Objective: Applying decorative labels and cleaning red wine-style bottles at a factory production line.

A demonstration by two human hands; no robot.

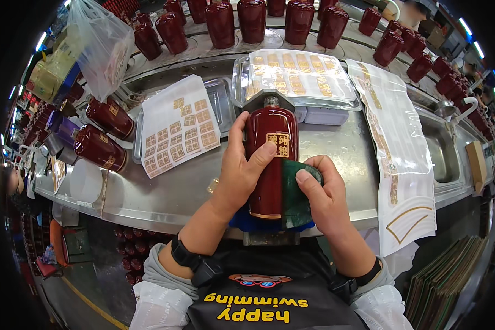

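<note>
A glossy dark red bottle [264, 184] lies in front of me, its neck pointing away, over something blue at the table's near edge. My left hand [237, 170] is wrapped along its left side, the thumb pressing on a gold square decal [282, 142] on the upper body. In my right hand [327, 192], a dark green flat pad [296, 206] is pinched between thumb and fingers. The pad rests against the bottle's lower right side. A grey angular bracket [253, 103] surrounds the bottle's neck end.
Decal sheets lie left [182, 129] and on a metal tray [351, 100]; a long decal strip [388, 165] hangs over the edge at right. Two red bottles [98, 147] lie at left. Several bottles [220, 27] stand on the conveyor behind. A sink [443, 146] is far right.
</note>
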